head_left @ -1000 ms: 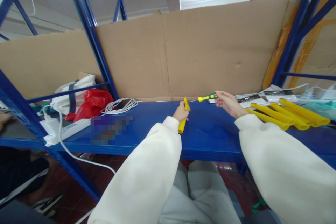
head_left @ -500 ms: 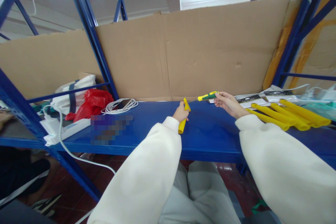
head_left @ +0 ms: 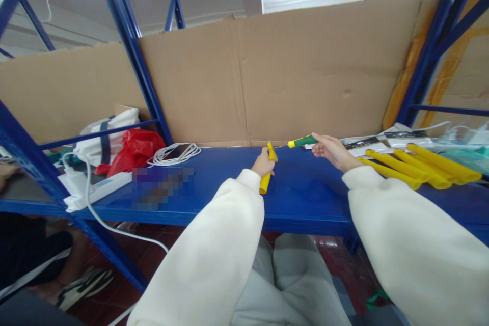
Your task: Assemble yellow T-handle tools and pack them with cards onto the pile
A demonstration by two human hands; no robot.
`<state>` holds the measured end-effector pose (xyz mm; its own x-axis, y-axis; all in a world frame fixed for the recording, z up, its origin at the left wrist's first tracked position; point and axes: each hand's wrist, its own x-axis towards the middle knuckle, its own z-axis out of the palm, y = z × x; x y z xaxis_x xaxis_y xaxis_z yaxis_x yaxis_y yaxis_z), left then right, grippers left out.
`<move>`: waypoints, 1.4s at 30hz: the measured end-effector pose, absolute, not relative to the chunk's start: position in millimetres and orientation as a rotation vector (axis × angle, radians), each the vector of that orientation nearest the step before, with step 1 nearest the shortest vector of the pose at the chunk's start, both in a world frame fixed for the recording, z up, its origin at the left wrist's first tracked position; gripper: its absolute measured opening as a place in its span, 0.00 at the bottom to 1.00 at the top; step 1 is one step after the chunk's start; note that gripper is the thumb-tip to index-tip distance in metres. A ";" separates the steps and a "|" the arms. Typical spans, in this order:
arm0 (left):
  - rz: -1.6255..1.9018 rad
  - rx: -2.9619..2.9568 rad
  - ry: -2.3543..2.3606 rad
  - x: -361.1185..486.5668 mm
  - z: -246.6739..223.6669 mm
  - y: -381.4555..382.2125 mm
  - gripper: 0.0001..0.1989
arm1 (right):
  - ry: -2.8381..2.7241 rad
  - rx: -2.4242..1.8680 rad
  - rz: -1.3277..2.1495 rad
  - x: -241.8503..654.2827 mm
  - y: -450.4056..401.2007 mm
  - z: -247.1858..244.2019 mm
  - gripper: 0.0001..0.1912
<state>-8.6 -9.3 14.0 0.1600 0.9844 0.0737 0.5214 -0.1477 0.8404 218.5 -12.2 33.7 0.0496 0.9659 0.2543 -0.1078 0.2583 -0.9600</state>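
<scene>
My left hand [head_left: 263, 163] is closed around a yellow plastic tube-like part [head_left: 265, 184] with a flared, angled top, held above the blue shelf. My right hand [head_left: 330, 151] grips the rear end of a screwdriver [head_left: 303, 141] with a green and yellow handle. Its thin shaft points left and reaches toward the top of the yellow part; whether the tip touches it is too small to tell. To the right of my right hand, several yellow tubes [head_left: 424, 172] lie side by side on the shelf.
A coiled white cable [head_left: 175, 154], a red plastic bag [head_left: 138, 147] and a white power strip [head_left: 101, 191] lie on the left. Behind the blue shelf [head_left: 305, 204] stands a cardboard panel [head_left: 313, 71]. Blue metal posts [head_left: 141, 76] rise on both sides. Another person's shoe [head_left: 84, 285] shows at lower left.
The screwdriver's handle has turned, showing more green, and my right fingers have shifted on its end. My left hand stays in place. The other person's foot at lower left has moved right.
</scene>
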 end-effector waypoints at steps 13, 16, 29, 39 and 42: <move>0.884 1.746 1.463 -6.8 15.0 -10.0 0.22 | -1.170 -0.964 1.043 213.3 -18.6 38.3 0.09; 0.896 1.709 1.500 -6.3 15.4 -9.6 0.23 | -1.157 -0.968 1.012 214.5 -16.7 37.3 0.10; 0.967 1.662 1.476 -5.7 12.5 -6.6 0.21 | -1.323 -1.205 1.058 205.6 -25.9 37.6 0.06; 1.086 1.466 1.427 -4.7 16.1 -7.0 0.21 | -1.655 -1.295 1.217 218.6 -18.7 27.5 0.12; 1.123 1.393 1.416 -3.0 19.4 -9.6 0.22 | -1.741 -1.289 1.272 218.5 -20.3 26.4 0.18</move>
<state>-3.0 -9.6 19.4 -0.0367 0.9990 0.0258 0.2530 -0.0157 0.9673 218.5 -20.3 26.4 -0.3320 0.9412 -0.0622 0.3450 0.0598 -0.9367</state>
